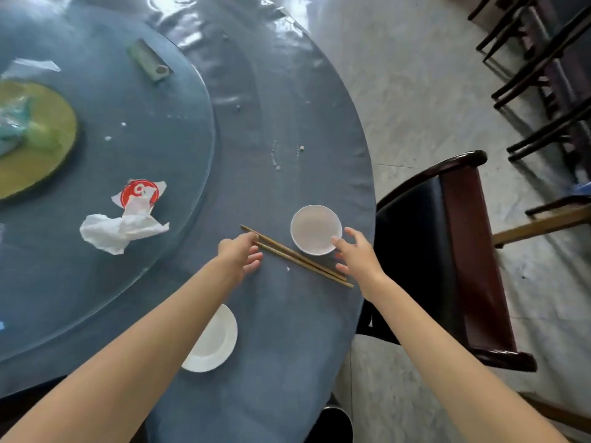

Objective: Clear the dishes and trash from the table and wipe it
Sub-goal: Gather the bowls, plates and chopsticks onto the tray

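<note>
Dishes and trash are mostly still in place on the round table covered in blue-grey cloth [287, 330], so the clearing reads as barely begun. Near the table's right edge sits a small white round bowl [316, 229], and just beside it lies a pair of thin brown wooden chopsticks [300, 258], angled from upper left to lower right. The left hand [240, 253] has its fingers curled at the upper end of the chopsticks, apparently pinching them, though the contact itself is hard to make out. The right hand [357, 251] reaches for the bowl with fingers spread and relaxed, its fingertips [335, 241] at or touching the rim, not yet wrapped around it.

A white round saucer [215, 342] lies nearer the person, partly hidden under the left forearm. On the glass turntable [179, 193] rest a crumpled white paper napkin [123, 230], a torn red-and-white wrapper [140, 193] touching it, a scrap of clear plastic [30, 67] and a flat green packet [148, 60]. Pale crumbs [275, 156] dot the cloth.

Left to do, by my judgement: lift the chopsticks, bowl and saucer, gather the trash, then wipe; no cloth is visible. A dark wooden chair [454, 251] stands just beside the table.
</note>
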Tool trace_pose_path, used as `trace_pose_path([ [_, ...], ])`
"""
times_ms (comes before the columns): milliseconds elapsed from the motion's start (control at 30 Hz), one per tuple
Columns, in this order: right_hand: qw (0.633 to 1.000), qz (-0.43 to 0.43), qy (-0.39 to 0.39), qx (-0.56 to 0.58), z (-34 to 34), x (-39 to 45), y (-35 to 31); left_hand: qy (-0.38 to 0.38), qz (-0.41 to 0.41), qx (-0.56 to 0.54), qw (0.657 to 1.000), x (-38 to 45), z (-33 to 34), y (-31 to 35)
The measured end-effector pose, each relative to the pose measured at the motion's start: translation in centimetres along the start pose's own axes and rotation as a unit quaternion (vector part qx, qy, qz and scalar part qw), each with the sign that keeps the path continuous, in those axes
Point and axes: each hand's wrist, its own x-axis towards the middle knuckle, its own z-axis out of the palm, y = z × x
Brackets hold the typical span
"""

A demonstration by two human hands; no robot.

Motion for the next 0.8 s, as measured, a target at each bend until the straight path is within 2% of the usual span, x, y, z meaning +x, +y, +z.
trace_pose_path([
  [167, 0.999, 0.014, -0.022, 0.034, 0.4, 2.6, -0.3, 0.083, 0.025, 0.092, 0.992, 2.0, 2.9, 0.6],
  [300, 0.997, 0.021, -0.024, 0.068, 0.4, 3.7, -0.2, 0.163, 0.043, 0.255, 0.952, 2.3, 5.4, 1.2],
  [400, 0.995, 0.025, -0.023, 0.099, 0.3, 4.0, 0.4, 0.187, 0.041, 0.310, 0.931, 2.3, 6.9, 1.0],
  [533, 0.991, 0.029, -0.024, 0.128, 0.3, 4.3, 1.0, 0.191, 0.035, 0.321, 0.927, 2.4, 8.2, 1.2],
  [800, 0.987, 0.024, -0.006, 0.161, 0.4, 4.3, 0.9, 0.177, 0.022, 0.266, 0.947, 2.4, 9.1, 2.6],
])
